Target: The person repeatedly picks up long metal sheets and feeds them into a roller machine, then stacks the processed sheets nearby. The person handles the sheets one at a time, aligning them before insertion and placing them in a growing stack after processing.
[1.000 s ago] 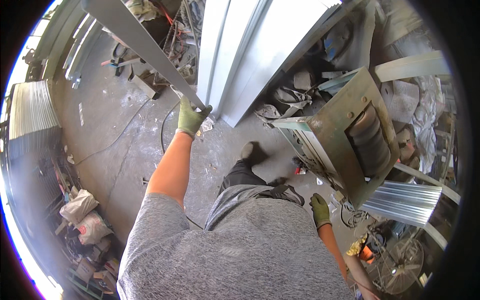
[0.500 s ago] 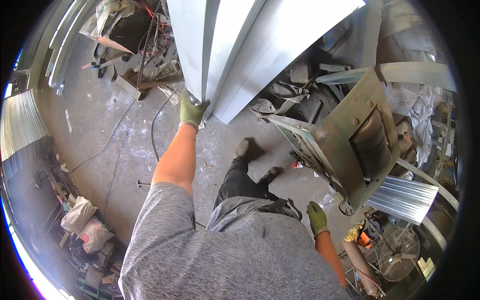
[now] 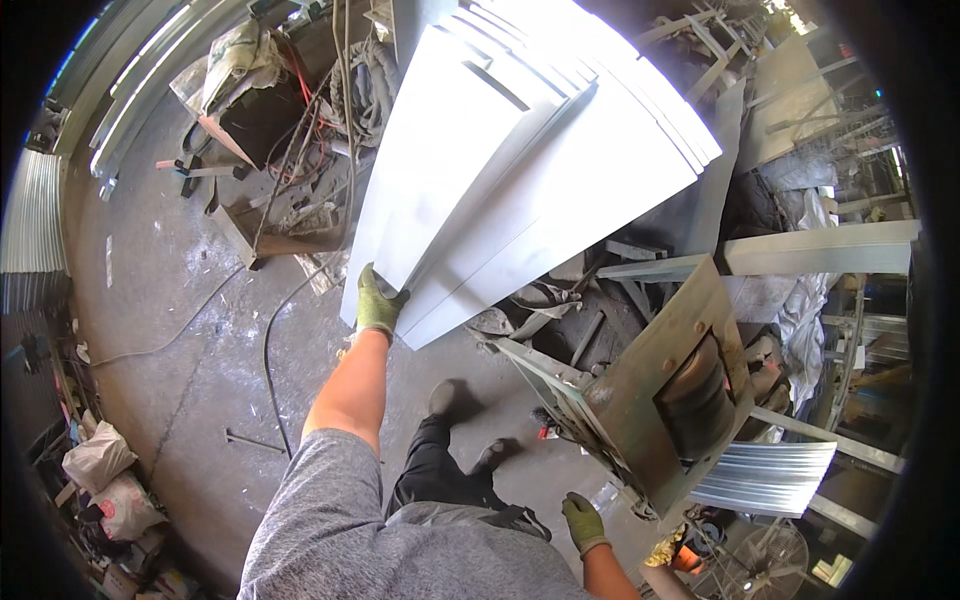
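In a green work glove, my left hand (image 3: 378, 305) reaches forward and grips the near end of a long, pale folded metal sheet (image 3: 440, 130), its thumb spread over the bent edge. More pale sheets (image 3: 560, 215) lie under and beside it, fanned out toward the far side. Their upper faces are washed out by glare. My right hand (image 3: 583, 523), gloved in green too, hangs low at my right side. Its fingers are loosely curled, a little apart, and nothing shows in them.
A rusty machine with a flat plate (image 3: 650, 385) stands to my right, near a corrugated sheet (image 3: 765, 478) and a round fan (image 3: 765, 562). Scrap and cables (image 3: 300, 200) crowd the far left. A thin cable (image 3: 268, 365) crosses the floor; white bags (image 3: 100, 458) lie at left.
The view has tilted up and shifted, so more of the sheets' far ends shows. My left hand keeps its hold on the sheet's near end. The right hand still hangs at my side.
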The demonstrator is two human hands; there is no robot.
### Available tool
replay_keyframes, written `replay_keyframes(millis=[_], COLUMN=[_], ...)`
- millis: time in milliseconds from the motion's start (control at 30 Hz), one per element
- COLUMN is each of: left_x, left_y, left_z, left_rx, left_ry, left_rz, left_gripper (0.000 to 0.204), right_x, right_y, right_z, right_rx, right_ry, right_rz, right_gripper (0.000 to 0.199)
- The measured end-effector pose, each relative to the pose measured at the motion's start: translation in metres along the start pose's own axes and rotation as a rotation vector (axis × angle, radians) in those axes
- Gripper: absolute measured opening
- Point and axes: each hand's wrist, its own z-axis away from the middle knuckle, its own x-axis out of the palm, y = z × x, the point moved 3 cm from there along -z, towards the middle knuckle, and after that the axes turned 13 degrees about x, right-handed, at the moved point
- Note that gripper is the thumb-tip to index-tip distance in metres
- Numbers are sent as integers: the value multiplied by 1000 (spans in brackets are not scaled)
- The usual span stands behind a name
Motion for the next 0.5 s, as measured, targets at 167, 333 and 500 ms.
replay_keyframes(millis=[167,333,500], left_x=[-2,7,17], left_y=[26,29,9], left_z=[4,1,-2], left_rx=[-25,-67,-63], left_ry=[-17,50,89], left_rz=[-180,-146,-90], left_gripper=[111,93,55], right_x=[0,2,5], right_y=[-14,-18,-33], right_z=[4,3,16], right_rx=[5,21,-78], right_ry=[-19,-2,-25], right_rz=[8,52,100], right_gripper=[55,58,62])
